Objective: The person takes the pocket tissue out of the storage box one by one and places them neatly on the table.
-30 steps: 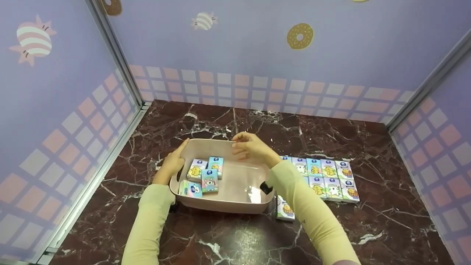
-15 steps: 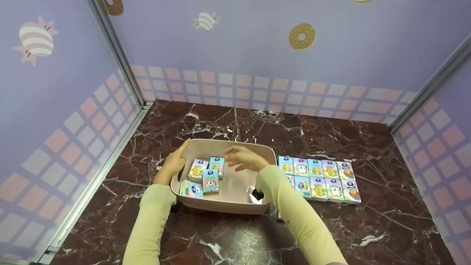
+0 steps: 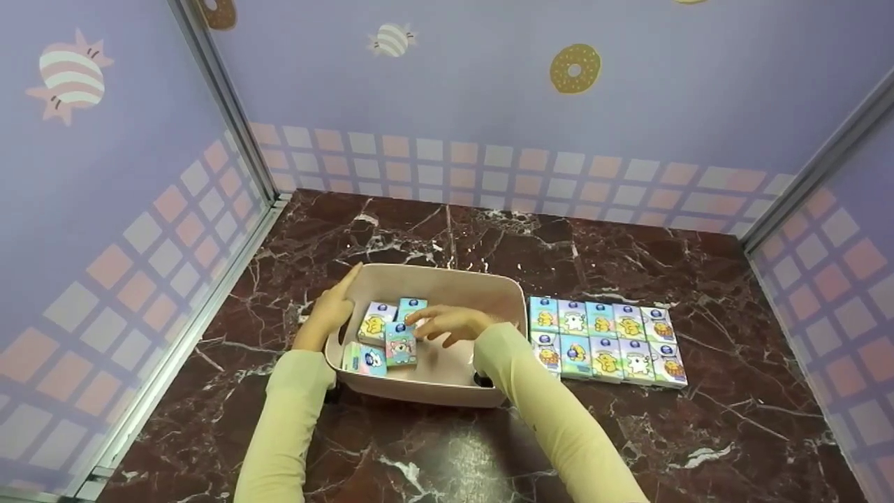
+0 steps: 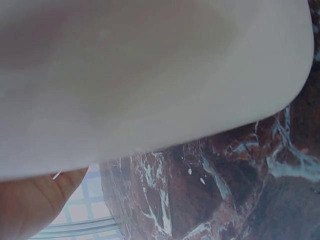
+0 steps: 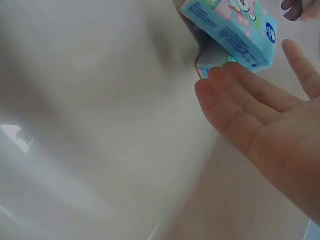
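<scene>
while touching the tub (image 3: 433, 395) with left hand (image 3: 327, 316), hovering near packets (image 3: 400, 346) inside with right hand (image 3: 450, 323).
with one left finger (image 3: 351, 277) straight along rim (image 3: 454, 271), likely for steadiness; cannot tell the other fingers' grip. with right fingers (image 5: 230, 107) loosely spread, grasping nothing.

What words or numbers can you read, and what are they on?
None can be read.
Light-blue rectangular pack: dark-blue printed lines and round blue badge, too blurred.
Other colourful rectangular packs inside the pale pink plastic bin: too small.
Colourful rectangular packs right of it: too small.
</scene>
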{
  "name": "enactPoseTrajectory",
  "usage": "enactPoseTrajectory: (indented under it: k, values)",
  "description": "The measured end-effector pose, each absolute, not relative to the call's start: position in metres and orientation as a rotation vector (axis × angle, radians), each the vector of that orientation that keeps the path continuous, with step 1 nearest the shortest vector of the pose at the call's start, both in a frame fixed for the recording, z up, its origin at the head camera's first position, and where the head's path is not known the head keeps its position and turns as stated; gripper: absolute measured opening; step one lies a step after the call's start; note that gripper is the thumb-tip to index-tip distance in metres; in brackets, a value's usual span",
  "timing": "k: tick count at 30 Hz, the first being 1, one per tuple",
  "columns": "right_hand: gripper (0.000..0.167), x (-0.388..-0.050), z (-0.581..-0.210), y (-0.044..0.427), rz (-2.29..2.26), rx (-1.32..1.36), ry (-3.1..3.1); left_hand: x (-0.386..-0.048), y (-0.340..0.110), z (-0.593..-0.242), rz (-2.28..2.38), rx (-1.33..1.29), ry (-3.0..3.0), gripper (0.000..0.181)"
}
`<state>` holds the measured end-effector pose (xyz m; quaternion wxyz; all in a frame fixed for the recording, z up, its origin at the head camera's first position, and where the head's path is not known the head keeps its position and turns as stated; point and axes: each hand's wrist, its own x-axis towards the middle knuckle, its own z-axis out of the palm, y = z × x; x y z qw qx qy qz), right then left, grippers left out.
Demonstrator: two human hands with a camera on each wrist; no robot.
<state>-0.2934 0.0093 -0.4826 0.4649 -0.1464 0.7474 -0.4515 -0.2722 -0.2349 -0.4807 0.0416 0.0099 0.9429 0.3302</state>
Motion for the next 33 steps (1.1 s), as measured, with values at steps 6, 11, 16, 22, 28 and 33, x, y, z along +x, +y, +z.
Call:
enactPoseTrajectory:
  k: [6, 11, 16, 22, 28, 33]
  values:
    - [0.042, -0.291, -0.484, 0.004, -1.126, -0.386, 1.798, -0.273, -0.234, -0.482, 1.014, 0.028, 2.898, 0.073]
    - [0.042, -0.29, -0.484, 0.001, -1.131, -0.424, 1.784, -0.274, -0.235, -0.482, 1.022, 0.018, 2.888, 0.073]
    - [0.041, -0.288, -0.485, 0.0, -1.143, -0.419, 1.749, -0.274, -0.235, -0.482, 1.014, 0.023, 2.904, 0.073]
    - [0.038, -0.285, -0.488, -0.002, -1.133, -0.343, 1.703, -0.274, -0.234, -0.481, 1.005, 0.035, 2.918, 0.073]
    - [0.035, -0.28, -0.495, -0.004, -1.098, -0.317, 1.701, -0.275, -0.233, -0.48, 1.037, 0.034, 2.885, 0.073]
    - [0.034, -0.278, -0.499, -0.005, -1.125, -0.307, 1.738, -0.274, -0.233, -0.482, 1.043, 0.04, 2.887, 0.073]
